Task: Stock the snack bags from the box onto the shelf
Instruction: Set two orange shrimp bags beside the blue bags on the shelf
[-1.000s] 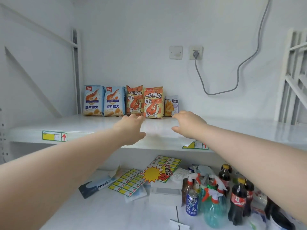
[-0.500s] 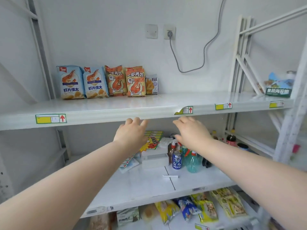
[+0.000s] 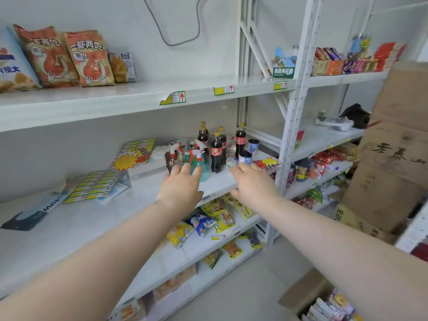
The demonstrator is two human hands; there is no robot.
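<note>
Orange shrimp snack bags [image 3: 67, 59] stand upright on the upper white shelf [image 3: 129, 98] at the top left, with a blue bag [image 3: 11, 68] cut off by the left edge. My left hand [image 3: 179, 189] and my right hand [image 3: 251, 185] are both empty, fingers spread, held out in front of the middle shelf. An open cardboard box [image 3: 308, 293] with several snack bags [image 3: 333, 306] inside sits on the floor at the bottom right.
Cola bottles [image 3: 216, 149], spray bottles [image 3: 196, 161] and cans [image 3: 245, 156] crowd the middle shelf. Price-tag sheets [image 3: 97, 186] and a mask pack [image 3: 34, 214] lie to the left. Lower shelves hold snack packets [image 3: 208, 221]. Stacked cardboard boxes [image 3: 393, 147] rise at the right.
My view has swung right and down. Both empty hands have dropped from the upper shelf's edge to the middle shelf level. The box on the floor has come into view.
</note>
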